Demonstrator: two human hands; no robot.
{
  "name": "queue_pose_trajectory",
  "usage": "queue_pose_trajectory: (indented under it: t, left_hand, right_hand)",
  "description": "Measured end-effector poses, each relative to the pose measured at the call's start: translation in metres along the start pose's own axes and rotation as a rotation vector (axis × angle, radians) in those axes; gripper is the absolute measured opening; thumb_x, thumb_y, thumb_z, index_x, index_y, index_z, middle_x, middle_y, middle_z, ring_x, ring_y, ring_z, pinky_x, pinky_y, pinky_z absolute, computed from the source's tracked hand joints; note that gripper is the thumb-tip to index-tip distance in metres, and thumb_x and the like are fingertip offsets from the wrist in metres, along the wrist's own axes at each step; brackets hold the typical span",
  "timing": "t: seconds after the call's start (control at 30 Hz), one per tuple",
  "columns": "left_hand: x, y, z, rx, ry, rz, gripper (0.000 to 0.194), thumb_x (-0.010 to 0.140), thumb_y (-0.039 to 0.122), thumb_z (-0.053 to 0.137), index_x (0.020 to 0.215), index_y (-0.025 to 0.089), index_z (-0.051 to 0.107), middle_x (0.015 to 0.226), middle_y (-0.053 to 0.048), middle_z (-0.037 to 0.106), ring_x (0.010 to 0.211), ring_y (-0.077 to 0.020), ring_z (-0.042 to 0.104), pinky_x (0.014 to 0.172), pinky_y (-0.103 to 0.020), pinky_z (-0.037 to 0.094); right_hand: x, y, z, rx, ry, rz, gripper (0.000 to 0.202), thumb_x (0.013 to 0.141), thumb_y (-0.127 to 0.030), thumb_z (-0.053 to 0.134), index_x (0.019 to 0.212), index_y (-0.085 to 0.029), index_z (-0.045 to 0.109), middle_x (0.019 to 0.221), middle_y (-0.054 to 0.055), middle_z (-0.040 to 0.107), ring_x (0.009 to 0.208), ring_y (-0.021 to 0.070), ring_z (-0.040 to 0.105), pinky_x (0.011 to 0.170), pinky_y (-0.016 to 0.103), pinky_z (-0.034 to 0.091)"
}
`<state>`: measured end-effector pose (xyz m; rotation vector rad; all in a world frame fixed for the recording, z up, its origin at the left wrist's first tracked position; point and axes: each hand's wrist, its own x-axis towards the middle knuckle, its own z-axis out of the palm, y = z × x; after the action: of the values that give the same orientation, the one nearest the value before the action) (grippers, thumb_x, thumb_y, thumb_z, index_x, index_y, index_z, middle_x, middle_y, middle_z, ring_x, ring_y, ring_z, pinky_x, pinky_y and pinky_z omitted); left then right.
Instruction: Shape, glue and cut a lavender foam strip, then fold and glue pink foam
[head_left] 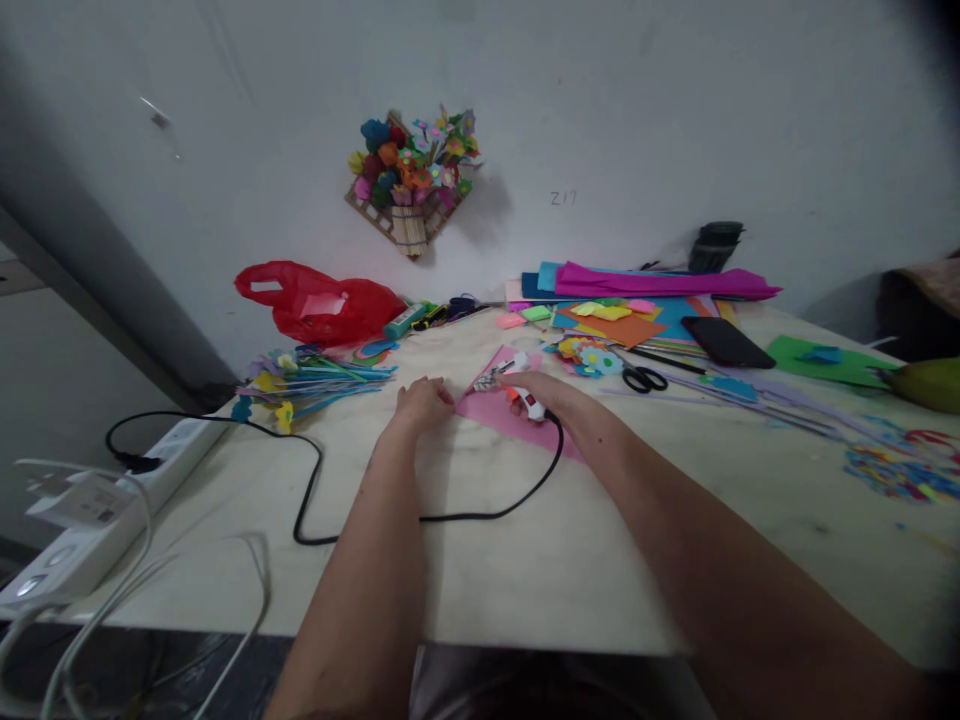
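Observation:
A pink sheet (510, 420) lies on the table in front of me, partly folded or overlapped near its left corner. My right hand (536, 392) is wrapped round a white corded glue gun (532, 404) with an orange part, its tip over the sheet pointing left. At the sheet's left corner my left hand (426, 402) is closed, its fingertips pinching the pink edge. A black cord runs from the tool down and left, passing under my left forearm.
Left: power strip (176, 455), paper flowers (284, 416), red bag (337, 305). Right: scissors (645, 379), phone (727, 343), coloured sheets (660, 285), sticks, green paper (817, 360), paper scraps (900, 470). A flower decoration (409, 185) hangs on the wall.

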<state>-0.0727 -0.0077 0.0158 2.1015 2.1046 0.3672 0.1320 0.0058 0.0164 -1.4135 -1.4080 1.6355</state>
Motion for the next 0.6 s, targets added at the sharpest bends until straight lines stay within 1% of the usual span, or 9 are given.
queue_pose_trajectory:
  t: [0.13, 0.2, 0.33, 0.47, 0.6]
  left_hand:
    - [-0.002, 0.001, -0.003, 0.004, -0.006, -0.038, 0.016, 0.062, 0.027, 0.058, 0.075, 0.025, 0.066, 0.104, -0.003, 0.067, 0.101, -0.0195, 0.058, 0.086, -0.027, 0.039]
    - [-0.002, 0.0, -0.003, 0.007, -0.005, -0.039, 0.015, 0.062, 0.027, 0.057, 0.074, 0.024, 0.066, 0.099, -0.002, 0.068, 0.092, -0.0186, 0.061, 0.082, -0.026, 0.041]
    - [0.001, -0.008, 0.003, -0.012, -0.013, -0.009, 0.016, 0.063, 0.031, 0.057, 0.074, 0.024, 0.066, 0.087, -0.002, 0.07, 0.082, -0.0183, 0.063, 0.072, -0.024, 0.043]
    - [0.004, -0.013, 0.006, -0.058, -0.048, -0.003, 0.018, 0.064, 0.032, 0.056, 0.075, 0.022, 0.066, 0.076, -0.001, 0.07, 0.073, -0.0169, 0.063, 0.061, -0.022, 0.043]
    - [0.004, -0.014, 0.005, -0.101, -0.075, -0.002, 0.016, 0.063, 0.029, 0.057, 0.075, 0.021, 0.065, 0.073, 0.0, 0.069, 0.07, -0.015, 0.062, 0.059, -0.02, 0.043]
  right_hand:
    - [0.003, 0.001, -0.002, 0.018, -0.029, -0.016, 0.032, 0.081, -0.046, 0.05, 0.071, -0.016, 0.05, 0.044, 0.001, 0.052, 0.032, 0.01, 0.044, 0.028, 0.02, 0.031]
    - [0.005, 0.001, -0.002, 0.019, -0.026, -0.021, 0.033, 0.081, -0.047, 0.05, 0.071, -0.016, 0.05, 0.044, 0.001, 0.053, 0.032, 0.0101, 0.045, 0.028, 0.02, 0.031]
    - [0.005, 0.003, -0.003, 0.011, -0.024, -0.026, 0.035, 0.08, -0.05, 0.051, 0.07, -0.016, 0.051, 0.047, 0.002, 0.055, 0.032, 0.0094, 0.045, 0.029, 0.019, 0.031]
    - [0.005, 0.003, -0.003, 0.016, -0.033, -0.045, 0.035, 0.081, -0.048, 0.05, 0.068, -0.016, 0.05, 0.047, 0.002, 0.055, 0.032, 0.0095, 0.044, 0.028, 0.02, 0.031]
    - [0.004, 0.002, -0.002, 0.008, -0.003, -0.038, 0.035, 0.081, -0.048, 0.049, 0.066, -0.016, 0.049, 0.046, 0.002, 0.054, 0.032, 0.0092, 0.045, 0.028, 0.019, 0.031]
